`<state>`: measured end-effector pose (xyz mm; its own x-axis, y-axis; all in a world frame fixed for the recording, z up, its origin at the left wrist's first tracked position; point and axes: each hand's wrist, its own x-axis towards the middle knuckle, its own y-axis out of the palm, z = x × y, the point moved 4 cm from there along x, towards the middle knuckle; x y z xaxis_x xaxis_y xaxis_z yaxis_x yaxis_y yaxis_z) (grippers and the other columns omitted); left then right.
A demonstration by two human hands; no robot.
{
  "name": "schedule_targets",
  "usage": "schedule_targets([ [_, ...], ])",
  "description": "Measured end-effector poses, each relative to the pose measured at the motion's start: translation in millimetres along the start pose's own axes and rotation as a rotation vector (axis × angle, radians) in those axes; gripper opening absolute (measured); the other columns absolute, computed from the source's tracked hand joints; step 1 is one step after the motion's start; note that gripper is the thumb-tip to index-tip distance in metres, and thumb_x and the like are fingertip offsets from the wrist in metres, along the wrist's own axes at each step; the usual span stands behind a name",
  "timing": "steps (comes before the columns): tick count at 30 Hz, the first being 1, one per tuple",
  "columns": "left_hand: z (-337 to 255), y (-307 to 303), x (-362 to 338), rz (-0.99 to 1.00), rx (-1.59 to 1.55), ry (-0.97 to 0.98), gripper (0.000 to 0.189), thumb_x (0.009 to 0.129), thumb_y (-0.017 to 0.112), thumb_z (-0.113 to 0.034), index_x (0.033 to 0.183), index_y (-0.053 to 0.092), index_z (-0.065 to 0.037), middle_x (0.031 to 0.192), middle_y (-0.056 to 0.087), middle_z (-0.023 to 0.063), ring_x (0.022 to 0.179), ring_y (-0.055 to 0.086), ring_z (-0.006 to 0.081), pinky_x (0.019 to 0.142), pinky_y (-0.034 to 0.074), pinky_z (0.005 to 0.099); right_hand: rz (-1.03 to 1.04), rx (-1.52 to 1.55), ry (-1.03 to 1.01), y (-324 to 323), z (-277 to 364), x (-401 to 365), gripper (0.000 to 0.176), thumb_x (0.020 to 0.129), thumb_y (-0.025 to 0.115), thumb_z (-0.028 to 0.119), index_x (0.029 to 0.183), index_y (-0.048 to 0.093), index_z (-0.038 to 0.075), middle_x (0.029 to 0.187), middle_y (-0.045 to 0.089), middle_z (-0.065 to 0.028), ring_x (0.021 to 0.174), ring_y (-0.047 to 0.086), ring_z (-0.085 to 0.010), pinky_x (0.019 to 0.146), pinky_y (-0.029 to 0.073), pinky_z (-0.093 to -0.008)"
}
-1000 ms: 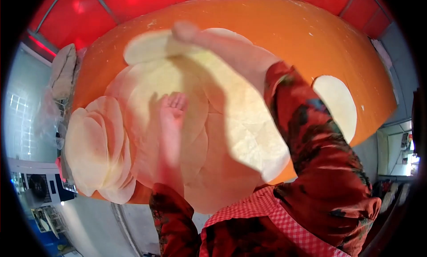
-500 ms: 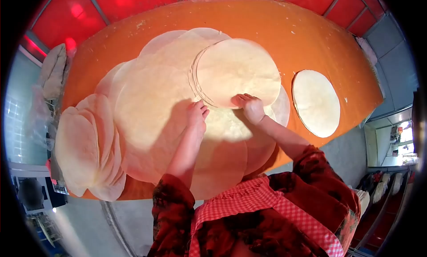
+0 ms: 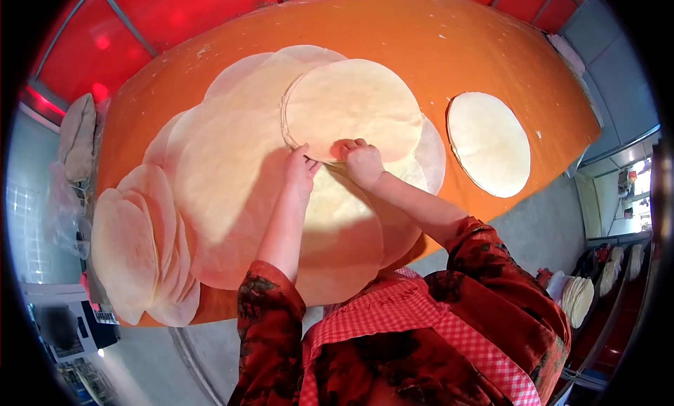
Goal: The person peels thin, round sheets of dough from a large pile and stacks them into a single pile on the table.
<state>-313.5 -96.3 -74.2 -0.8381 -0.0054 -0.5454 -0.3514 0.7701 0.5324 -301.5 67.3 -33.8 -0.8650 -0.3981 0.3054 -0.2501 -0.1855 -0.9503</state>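
A small stack of round, thin flatbread sheets (image 3: 354, 104) lies on much wider flatbread sheets (image 3: 232, 174) spread over one another. My left hand (image 3: 301, 168) has its fingertips closed at the stack's near left edge, where several layers show. Beside it, my right hand (image 3: 362, 165) curls its fingers over the near edge of the top sheet. The undersides of both grips are hidden. To the right rests a separate round flatbread stack (image 3: 489, 145), apart from both hands.
An orange cloth-covered table (image 3: 393, 23) carries the sheets. Overlapping smaller flatbreads (image 3: 126, 248) lie at its left end. A folded cloth (image 3: 77, 135) and clear plastic sit beyond that edge. Red panels (image 3: 196, 12) border the far side. Shelves with flatbread stacks (image 3: 578, 300) stand at right.
My right hand has moved left along the near edge, closer to my left hand. The stack's edge layers look more closely aligned. The whole view has shifted slightly.
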Motion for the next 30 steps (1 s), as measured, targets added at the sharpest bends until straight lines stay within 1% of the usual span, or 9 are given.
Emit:
schedule_targets([
  [5, -1.3, 9.7, -16.5, 0.104, -0.226, -0.05, 0.047, 0.095, 0.05, -0.031, 0.129, 0.042, 0.001, 0.136, 0.044, 0.0222, 0.129, 0.041, 0.0392, 0.108, 0.033, 0.0539, -0.23, 0.037, -0.082, -23.5, 10.9, -19.1, 0.042, 0.075, 0.069, 0.033, 0.109, 0.059, 0.01, 0.104, 0.061, -0.0065, 0.099, 0.059, -0.026, 0.079, 0.048, -0.0443],
  [15, -7.2, 21.0, -67.9, 0.131, -0.542, -0.087, 0.081, 0.089, 0.055, -0.052, 0.141, 0.03, 0.004, 0.148, 0.028, 0.0239, 0.138, 0.027, 0.0381, 0.111, 0.024, 0.0601, -0.12, 0.123, -0.212, -78.2, -11.0, 3.3, 0.009, 0.075, 0.058, 0.013, 0.082, 0.061, 0.008, 0.068, 0.062, -0.0117, 0.062, 0.064, -0.0269, 0.051, 0.051, -0.04],
  [18, 13.7, 2.5, -129.0, 0.344, -0.43, 0.049, 0.07, 0.091, 0.056, -0.038, 0.142, 0.028, 0.001, 0.142, 0.038, 0.0217, 0.132, 0.036, 0.0398, 0.107, 0.034, 0.0576, -0.088, 0.108, -0.226, -95.7, 40.3, -78.2, 0.018, 0.073, 0.061, 0.021, 0.088, 0.06, 0.01, 0.078, 0.062, -0.0071, 0.067, 0.064, -0.0209, 0.048, 0.049, -0.0352],
  [21, 51.8, -26.5, -153.7, 0.059, -0.029, -0.029, 0.052, 0.09, 0.055, -0.018, 0.136, 0.039, -0.001, 0.135, 0.047, 0.0196, 0.123, 0.048, 0.035, 0.096, 0.045, 0.0525, 0.087, 0.027, -0.253, -41.8, 59.9, -148.3, 0.052, 0.076, 0.064, 0.046, 0.107, 0.059, 0.004, 0.092, 0.061, -0.0098, 0.083, 0.063, -0.0256, 0.062, 0.053, -0.0422],
  [24, 74.0, -52.8, -139.4, -0.007, 0.069, -0.111, 0.051, 0.087, 0.054, -0.006, 0.135, 0.039, 0.0, 0.13, 0.05, 0.0192, 0.118, 0.053, 0.0347, 0.091, 0.05, 0.0507, -0.039, 0.19, -0.336, -82.0, 53.4, -149.5, 0.052, 0.081, 0.061, 0.046, 0.112, 0.06, 0.003, 0.106, 0.064, -0.0109, 0.094, 0.064, -0.0292, 0.078, 0.053, -0.0431],
  [26, 43.7, -15.7, -174.8, 0.071, 0.072, -0.072, 0.047, 0.085, 0.055, -0.003, 0.131, 0.043, 0.0, 0.126, 0.051, 0.019, 0.116, 0.054, 0.0349, 0.091, 0.05, 0.0512, 0.056, 0.78, -0.178, -83.2, 1.6, -133.5, 0.053, 0.09, 0.056, 0.048, 0.12, 0.061, 0.005, 0.125, 0.059, -0.014, 0.117, 0.055, -0.0289, 0.099, 0.043, -0.0421],
  [28, 53.9, -24.1, -159.8, 0.072, 0.026, -0.089, 0.045, 0.084, 0.058, -0.004, 0.127, 0.046, 0.001, 0.125, 0.052, 0.019, 0.116, 0.054, 0.0351, 0.09, 0.051, 0.0507, -0.214, 0.633, 0.16, -86.1, -70.6, -116.0, 0.048, 0.092, 0.057, 0.038, 0.123, 0.058, 0.002, 0.123, 0.061, -0.0126, 0.115, 0.057, -0.0276, 0.099, 0.044, -0.0364],
  [29, 57.9, -34.3, -156.1, 0.059, 0.008, -0.096, 0.043, 0.084, 0.059, -0.004, 0.125, 0.047, 0.001, 0.124, 0.052, 0.0191, 0.115, 0.054, 0.0352, 0.09, 0.051, 0.0505, -0.211, 1.1, 0.446, -76.5, -105.0, -105.8, 0.047, 0.094, 0.056, 0.03, 0.129, 0.051, 0.0, 0.127, 0.059, -0.013, 0.119, 0.055, -0.0254, 0.1, 0.043, -0.0354],
  [30, 58.5, -39.5, -155.1, 0.023, 0.01, -0.106, 0.042, 0.084, 0.06, -0.005, 0.124, 0.048, 0.002, 0.125, 0.052, 0.019, 0.115, 0.054, 0.0353, 0.09, 0.051, 0.0509, -0.311, 0.853, 0.547, -64.6, -138.9, -96.1, 0.05, 0.094, 0.056, 0.027, 0.134, 0.045, -0.001, 0.128, 0.058, -0.0142, 0.121, 0.052, -0.0232, 0.102, 0.042, -0.0337],
])
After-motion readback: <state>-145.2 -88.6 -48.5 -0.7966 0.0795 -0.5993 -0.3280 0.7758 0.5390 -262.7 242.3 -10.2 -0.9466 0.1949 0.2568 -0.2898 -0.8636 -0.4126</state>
